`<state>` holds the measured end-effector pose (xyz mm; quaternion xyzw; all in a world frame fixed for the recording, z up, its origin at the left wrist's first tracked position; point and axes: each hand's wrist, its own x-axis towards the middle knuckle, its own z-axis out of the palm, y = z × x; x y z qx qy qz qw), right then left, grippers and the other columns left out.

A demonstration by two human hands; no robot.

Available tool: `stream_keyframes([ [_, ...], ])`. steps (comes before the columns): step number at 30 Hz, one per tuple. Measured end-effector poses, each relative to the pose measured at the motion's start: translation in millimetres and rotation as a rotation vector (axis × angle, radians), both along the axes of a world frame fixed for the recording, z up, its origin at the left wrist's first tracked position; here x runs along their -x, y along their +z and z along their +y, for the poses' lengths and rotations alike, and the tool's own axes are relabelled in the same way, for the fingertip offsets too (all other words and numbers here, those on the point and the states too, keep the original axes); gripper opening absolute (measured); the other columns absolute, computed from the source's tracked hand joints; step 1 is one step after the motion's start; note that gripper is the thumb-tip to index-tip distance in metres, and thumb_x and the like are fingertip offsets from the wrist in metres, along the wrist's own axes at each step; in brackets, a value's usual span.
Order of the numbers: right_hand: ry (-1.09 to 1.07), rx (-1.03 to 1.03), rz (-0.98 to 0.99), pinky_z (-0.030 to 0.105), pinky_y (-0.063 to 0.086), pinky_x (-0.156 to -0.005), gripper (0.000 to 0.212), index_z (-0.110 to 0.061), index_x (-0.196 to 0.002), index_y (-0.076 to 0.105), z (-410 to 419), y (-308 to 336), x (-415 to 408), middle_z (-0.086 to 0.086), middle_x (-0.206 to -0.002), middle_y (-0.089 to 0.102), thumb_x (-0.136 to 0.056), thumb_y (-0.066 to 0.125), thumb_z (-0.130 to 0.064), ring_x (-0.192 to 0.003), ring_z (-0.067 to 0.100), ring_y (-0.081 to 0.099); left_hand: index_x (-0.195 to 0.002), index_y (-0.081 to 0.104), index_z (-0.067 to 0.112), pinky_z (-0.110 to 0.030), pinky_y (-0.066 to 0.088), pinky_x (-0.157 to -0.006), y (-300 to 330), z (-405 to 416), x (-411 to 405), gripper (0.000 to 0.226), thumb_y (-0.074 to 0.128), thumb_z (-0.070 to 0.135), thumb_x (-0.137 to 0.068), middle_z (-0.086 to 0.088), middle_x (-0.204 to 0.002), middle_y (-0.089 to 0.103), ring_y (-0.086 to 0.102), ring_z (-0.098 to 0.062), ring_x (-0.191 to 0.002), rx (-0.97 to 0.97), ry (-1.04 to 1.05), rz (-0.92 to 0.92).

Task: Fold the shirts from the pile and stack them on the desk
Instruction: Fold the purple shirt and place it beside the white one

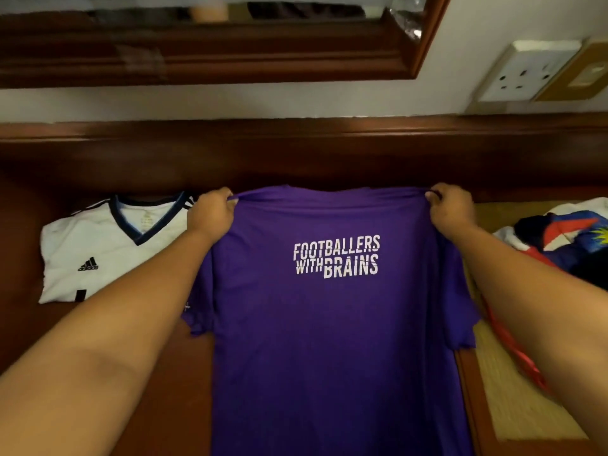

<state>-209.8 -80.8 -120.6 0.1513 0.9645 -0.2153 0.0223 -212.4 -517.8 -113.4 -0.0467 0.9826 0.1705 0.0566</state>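
A purple shirt (329,324) hangs spread out in the middle of the view, its printed side toward the camera with white lettering reading "FOOTBALLERS WITH BRAINS". The left hand (210,215) pinches the shirt's left shoulder, fingers curled round a bunch of cloth at the top edge. The right hand (449,213) grips the right shoulder in the same way. Both arms reach forward, and the top edge of the shirt is stretched taut between the two hands. The short sleeves droop on either side, and the body of the shirt runs down to the near edge of the view, covering the middle of the desk (158,373).

To the left, a folded white shirt (105,251) with a dark V-neck collar lies flat on the desk, partly behind the left forearm. To the right, well apart from it, a pile (566,238) of crumpled clothes in white, dark blue, red and yellow sits on a pale woven surface. On the far wall hang a mirror (210,37) in a dark wooden frame and, to the right, a white socket (523,74).
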Motion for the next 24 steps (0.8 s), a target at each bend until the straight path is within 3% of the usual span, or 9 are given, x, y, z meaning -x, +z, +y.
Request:
stream_keyframes([
  [2, 0.007, -0.03, 0.02, 0.041, 0.046, -0.078, 0.026, -0.002, -0.107, 0.063, -5, -9, 4, 0.028, -0.109, 0.059, -0.098, 0.05, -0.022, -0.098, 0.042, 0.057, -0.104, 0.06, 0.001, -0.047, 0.045, -0.078, -10, 4, 2, 0.024, 0.049, 0.021, -0.098, -0.025, -0.106, 0.06, 0.056, -0.042, -0.1, -0.009, 0.018, 0.012],
  [6, -0.014, -0.076, 0.158, 0.045, 0.043, -0.09, 0.027, -0.005, -0.116, 0.059, -29, -28, -28, 0.024, -0.117, 0.052, -0.094, 0.051, -0.019, -0.106, 0.042, 0.051, -0.124, 0.055, 0.004, -0.05, 0.04, -0.095, -36, 20, -28, 0.038, 0.06, 0.018, -0.089, -0.025, -0.123, 0.051, 0.045, -0.042, -0.116, 0.041, 0.027, 0.145],
  [9, 0.114, -0.003, 0.199, 0.045, 0.042, -0.096, 0.038, -0.003, -0.119, 0.058, -60, -54, -92, 0.022, -0.123, 0.053, -0.089, 0.047, -0.022, -0.113, 0.039, 0.051, -0.13, 0.052, 0.009, -0.052, 0.037, -0.102, -60, 47, -90, 0.048, 0.064, 0.021, -0.086, -0.022, -0.136, 0.045, 0.041, -0.041, -0.126, 0.067, -0.037, 0.089],
  [13, 0.251, -0.017, -0.039, 0.053, 0.025, -0.113, 0.047, -0.006, -0.138, 0.047, -86, -92, -173, 0.018, -0.15, 0.034, -0.096, 0.045, -0.027, -0.14, 0.036, 0.029, -0.134, 0.052, 0.014, -0.054, 0.041, -0.099, -86, 75, -170, 0.055, 0.068, 0.032, -0.085, -0.017, -0.144, 0.043, 0.043, -0.04, -0.129, 0.144, -0.14, -0.106],
  [17, 0.25, -0.056, -0.252, 0.045, 0.007, -0.118, 0.059, -0.017, -0.153, 0.016, -73, -102, -183, 0.007, -0.162, 0.003, -0.102, 0.036, -0.038, -0.149, 0.026, -0.001, -0.153, 0.014, 0.025, -0.049, 0.02, -0.115, -96, 72, -185, 0.066, 0.04, 0.049, -0.098, -0.007, -0.161, 0.006, 0.008, -0.031, -0.147, 0.163, -0.122, -0.294],
  [21, 0.244, -0.045, -0.316, 0.045, 0.014, -0.117, 0.061, -0.019, -0.154, 0.011, -64, -91, -170, 0.004, -0.162, -0.001, -0.102, 0.036, -0.038, -0.149, 0.024, -0.003, -0.154, 0.006, 0.023, -0.047, 0.018, -0.115, -87, 71, -174, 0.071, 0.037, 0.052, -0.097, -0.004, -0.162, -0.001, 0.004, -0.028, -0.147, 0.152, -0.093, -0.346],
  [24, 0.257, 0.017, -0.3, 0.041, 0.015, -0.117, 0.057, -0.014, -0.152, 0.021, -63, -86, -167, 0.008, -0.161, 0.009, -0.101, 0.04, -0.033, -0.148, 0.026, 0.007, -0.153, 0.011, 0.02, -0.048, 0.02, -0.115, -81, 75, -171, 0.07, 0.041, 0.048, -0.097, -0.006, -0.161, 0.004, 0.007, -0.029, -0.147, 0.157, -0.081, -0.363],
])
